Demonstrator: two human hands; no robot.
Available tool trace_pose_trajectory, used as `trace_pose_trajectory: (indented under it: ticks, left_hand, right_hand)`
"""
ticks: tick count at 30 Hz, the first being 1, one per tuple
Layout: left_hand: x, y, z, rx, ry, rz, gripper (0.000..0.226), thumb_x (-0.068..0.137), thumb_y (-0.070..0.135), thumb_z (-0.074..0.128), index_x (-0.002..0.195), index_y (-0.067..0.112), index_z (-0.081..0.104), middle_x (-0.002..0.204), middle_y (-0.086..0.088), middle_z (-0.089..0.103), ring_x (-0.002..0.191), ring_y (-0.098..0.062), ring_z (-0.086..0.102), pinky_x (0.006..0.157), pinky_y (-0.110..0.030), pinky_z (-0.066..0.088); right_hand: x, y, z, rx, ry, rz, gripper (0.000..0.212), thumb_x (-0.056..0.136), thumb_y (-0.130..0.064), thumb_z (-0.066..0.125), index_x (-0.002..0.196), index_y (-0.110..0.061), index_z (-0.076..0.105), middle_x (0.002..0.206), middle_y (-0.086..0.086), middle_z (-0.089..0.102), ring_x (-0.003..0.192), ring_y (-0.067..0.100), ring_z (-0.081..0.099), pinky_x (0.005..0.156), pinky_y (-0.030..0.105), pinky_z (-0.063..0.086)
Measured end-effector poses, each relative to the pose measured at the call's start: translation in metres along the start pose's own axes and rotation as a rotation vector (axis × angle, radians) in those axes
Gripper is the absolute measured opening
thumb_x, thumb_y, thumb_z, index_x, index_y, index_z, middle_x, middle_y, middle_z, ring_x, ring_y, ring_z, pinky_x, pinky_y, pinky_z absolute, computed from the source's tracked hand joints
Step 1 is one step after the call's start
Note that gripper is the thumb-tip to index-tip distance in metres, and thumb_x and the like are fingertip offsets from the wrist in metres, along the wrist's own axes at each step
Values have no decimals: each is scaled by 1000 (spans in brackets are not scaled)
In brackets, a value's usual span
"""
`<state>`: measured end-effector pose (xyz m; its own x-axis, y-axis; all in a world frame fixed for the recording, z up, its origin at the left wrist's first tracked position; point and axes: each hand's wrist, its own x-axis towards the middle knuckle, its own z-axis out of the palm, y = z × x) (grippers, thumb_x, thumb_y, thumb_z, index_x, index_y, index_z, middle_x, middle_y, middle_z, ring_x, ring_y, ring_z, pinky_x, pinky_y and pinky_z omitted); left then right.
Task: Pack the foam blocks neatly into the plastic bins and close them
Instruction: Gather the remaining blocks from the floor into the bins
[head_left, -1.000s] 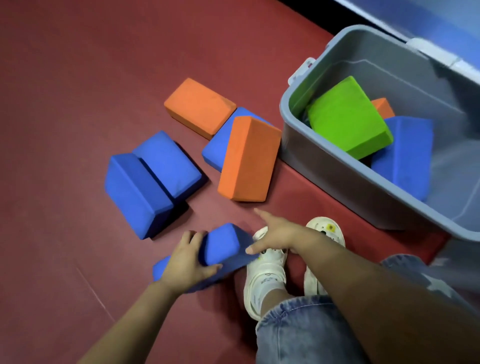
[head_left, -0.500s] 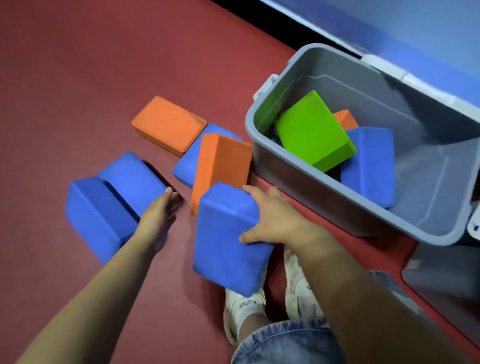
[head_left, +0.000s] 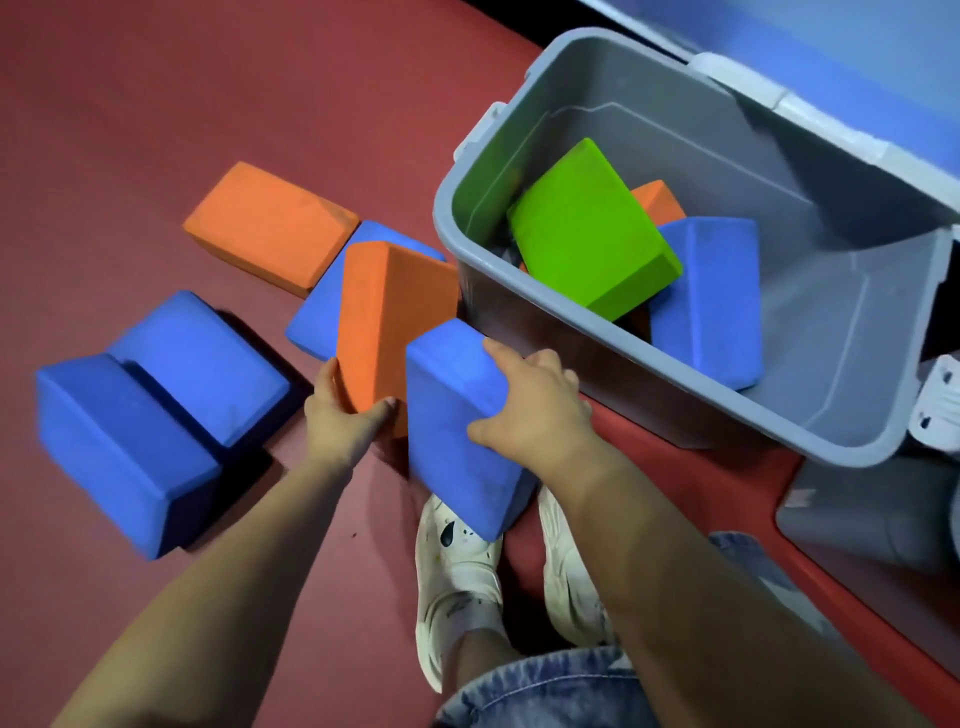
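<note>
1. Red floor (head_left: 156, 130), grey bin (head_left: 649, 374) open at right.
2. Right hand (head_left: 530, 410) clamped around blue block (head_left: 457, 441), raised beside bin.
3. Left hand (head_left: 337, 421) closed on upright orange block (head_left: 384, 322), near bin wall.

Five blue and orange rectangular foam blocks (head_left: 236, 228) lie scattered on the floor. A sixth, blue foam block (head_left: 457, 426) is lifted. The open grey plastic bin (head_left: 597, 358) holds a tilted green foam block (head_left: 587, 228), one blue, one orange.

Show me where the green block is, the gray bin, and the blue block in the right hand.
green block (head_left: 587, 223): head view, middle of its top face
gray bin (head_left: 639, 376): head view, near rim
blue block (head_left: 452, 431): head view, broad face left of the right hand
</note>
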<state>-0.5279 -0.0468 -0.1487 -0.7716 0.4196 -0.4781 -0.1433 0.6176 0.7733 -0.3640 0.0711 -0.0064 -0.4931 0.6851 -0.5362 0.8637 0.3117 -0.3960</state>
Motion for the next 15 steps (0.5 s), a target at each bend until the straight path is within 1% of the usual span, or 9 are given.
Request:
trace_pose_trajectory:
  ticks: [3,5,6,9,10,12,15]
  left_hand:
    - [-45,9,-9,85,84,36,83,75,31,77,144,38,33,128,-10,35,120,-26,42,108,-39,35]
    - [-78,15,-24,89,128,32,84,67,41,74,142,44,35,122,-9,34,118,-30,43,108,-42,36]
    - [-92,18,-34,80,146,26,85,65,44,72,141,45,36,123,-9,33,118,-32,44,108,-43,36]
    - [-121,32,-62,71,171,23,84,65,42,73,141,46,37,127,-12,33,117,-34,45,108,-44,37]
    - [-131,42,-71,73,177,58,84,65,43,73,140,48,36,127,-13,33,116,-34,46,107,-45,38]
    - [-148,66,-84,69,195,137,81,71,40,77,139,49,35,126,-14,33,114,-34,47,107,-46,38]
    - [-178,109,-92,51,200,227,77,79,34,74,143,45,33,128,-16,35,114,-33,48,106,-41,38]
  right_hand:
    - [-12,1,-2,12,21,11,82,74,-35,70,144,-43,26,132,3,35,125,27,35,101,41,36]
    - [-27,-2,-6,49,25,3,79,73,-37,70,142,-40,32,133,4,37,127,28,35,103,41,37]
    - [-36,-4,-10,74,28,-4,78,72,-37,70,141,-39,34,133,4,39,127,28,35,105,41,36]
    - [-64,-8,-23,133,60,-36,77,70,-38,71,140,-38,38,132,6,42,126,28,38,106,40,37]
    - [-77,-6,-30,148,88,-51,77,70,-38,71,140,-38,38,131,6,43,124,28,40,105,38,37]
    - [-104,4,-47,184,167,-65,77,69,-37,72,139,-37,40,130,5,45,122,27,42,104,34,38]
    - [-141,29,-77,264,342,-38,77,67,-36,75,137,-34,43,129,5,46,122,26,44,105,37,38]
